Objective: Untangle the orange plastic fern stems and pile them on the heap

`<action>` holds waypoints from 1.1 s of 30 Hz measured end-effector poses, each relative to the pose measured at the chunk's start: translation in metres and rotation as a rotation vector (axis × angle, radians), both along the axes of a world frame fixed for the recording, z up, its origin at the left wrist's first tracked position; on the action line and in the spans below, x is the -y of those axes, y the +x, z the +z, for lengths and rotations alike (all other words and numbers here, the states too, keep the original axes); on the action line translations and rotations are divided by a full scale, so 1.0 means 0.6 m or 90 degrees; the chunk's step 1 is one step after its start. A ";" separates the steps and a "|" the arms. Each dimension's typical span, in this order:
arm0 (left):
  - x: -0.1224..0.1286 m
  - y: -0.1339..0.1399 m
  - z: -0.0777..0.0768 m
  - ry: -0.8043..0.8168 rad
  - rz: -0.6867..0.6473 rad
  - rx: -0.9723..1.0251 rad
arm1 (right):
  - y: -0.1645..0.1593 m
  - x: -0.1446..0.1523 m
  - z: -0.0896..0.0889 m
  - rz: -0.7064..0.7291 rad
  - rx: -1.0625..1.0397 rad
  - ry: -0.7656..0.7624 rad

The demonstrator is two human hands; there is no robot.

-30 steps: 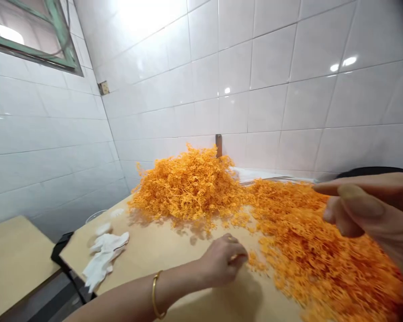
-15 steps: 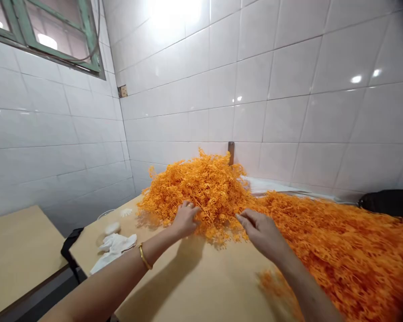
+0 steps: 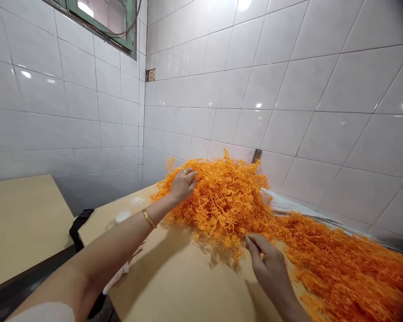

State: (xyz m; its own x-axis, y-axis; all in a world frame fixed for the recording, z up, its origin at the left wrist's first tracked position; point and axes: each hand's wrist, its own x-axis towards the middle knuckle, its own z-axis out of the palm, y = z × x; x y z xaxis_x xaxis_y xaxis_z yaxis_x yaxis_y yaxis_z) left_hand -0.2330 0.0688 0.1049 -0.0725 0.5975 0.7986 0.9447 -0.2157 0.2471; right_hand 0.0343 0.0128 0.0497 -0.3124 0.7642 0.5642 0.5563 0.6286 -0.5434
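Observation:
A heaped pile of orange, frilly artificial foliage [image 3: 221, 201] stands on the light wooden tabletop [image 3: 188, 286]. My left hand [image 3: 184, 184], with a ring and a gold bangle, rests on the pile's upper left side, its fingers stretched over the sprigs and the thumb apart. At the pile's lower right edge is my right hand [image 3: 268, 264], thumb and forefinger pressed together by the sprig tips. Whatever lies in that pinch is too small to make out. A second, flatter spread of orange foliage [image 3: 352, 264] lies to the right.
White tiled walls meet behind the table. A brown metal strip [image 3: 256, 156] stands against the wall behind the pile. Left of it are a white frilled piece [image 3: 136, 201] and a round white item [image 3: 122, 217]. Another wooden tabletop [image 3: 23, 214] lies far left, beside a black strap [image 3: 79, 226].
My left hand has gone from the front of the pile up onto its upper left side. My right hand sits lower in view, still pinched. The view has turned and tilted.

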 end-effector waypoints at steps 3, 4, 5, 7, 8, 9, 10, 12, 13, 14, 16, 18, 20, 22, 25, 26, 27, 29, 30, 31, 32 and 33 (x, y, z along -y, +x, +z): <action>-0.036 0.008 0.032 -0.051 -0.003 -0.059 | -0.070 -0.015 0.031 0.017 0.027 0.066; -0.045 0.016 0.040 -0.085 -0.016 -0.084 | -0.095 -0.027 0.038 0.003 0.051 0.081; -0.053 0.024 0.047 -0.134 -0.027 -0.103 | -0.118 -0.040 0.042 -0.026 0.082 0.085; -0.067 0.039 0.053 -0.247 -0.037 -0.115 | -0.153 -0.067 0.044 -0.104 0.170 0.047; -0.074 0.043 0.053 -0.298 -0.034 -0.111 | -0.164 -0.078 0.042 -0.141 0.208 0.020; -0.081 0.045 0.052 -0.338 -0.027 -0.103 | -0.171 -0.086 0.040 -0.168 0.236 -0.001; -0.090 0.046 0.050 -0.363 -0.018 -0.095 | -0.174 -0.091 0.038 -0.183 0.252 -0.011; -0.107 0.043 0.046 -0.388 -0.001 -0.084 | -0.170 -0.088 0.037 -0.184 0.261 0.012; -0.116 0.041 0.044 -0.397 0.009 -0.078 | -0.166 -0.081 0.037 -0.176 0.265 0.036; -0.124 0.039 0.043 -0.404 0.020 -0.072 | -0.160 -0.071 0.037 -0.164 0.276 0.061; -0.137 0.035 0.040 -0.418 0.043 -0.061 | -0.147 -0.047 0.035 -0.149 0.310 0.110; -0.144 0.033 0.035 -0.434 0.061 -0.055 | -0.136 -0.023 0.024 -0.146 0.349 0.149; -0.147 0.033 0.028 -0.446 0.071 -0.054 | -0.127 -0.006 0.006 -0.148 0.375 0.169; -0.146 0.035 0.021 -0.447 0.075 -0.057 | -0.118 0.000 -0.013 -0.152 0.385 0.173; -0.136 0.044 0.023 -0.418 0.071 -0.065 | -0.107 -0.009 -0.025 -0.171 0.393 0.171; -0.129 0.048 0.028 -0.401 0.067 -0.070 | -0.104 -0.015 -0.023 -0.187 0.394 0.176; -0.120 0.051 0.034 -0.382 0.059 -0.076 | -0.103 -0.020 -0.017 -0.205 0.390 0.186; -0.094 0.053 0.048 -0.334 0.040 -0.095 | -0.104 -0.026 0.001 -0.238 0.366 0.225; -0.077 0.051 0.054 -0.297 0.028 -0.106 | -0.107 -0.027 0.011 -0.240 0.348 0.249; -0.058 0.047 0.058 -0.253 0.017 -0.116 | -0.113 -0.027 0.021 -0.225 0.331 0.272; -0.038 0.040 0.058 -0.180 0.006 -0.125 | -0.122 -0.026 0.030 -0.195 0.316 0.290; -0.017 0.031 0.054 -0.115 -0.007 -0.127 | -0.133 -0.024 0.037 -0.159 0.306 0.300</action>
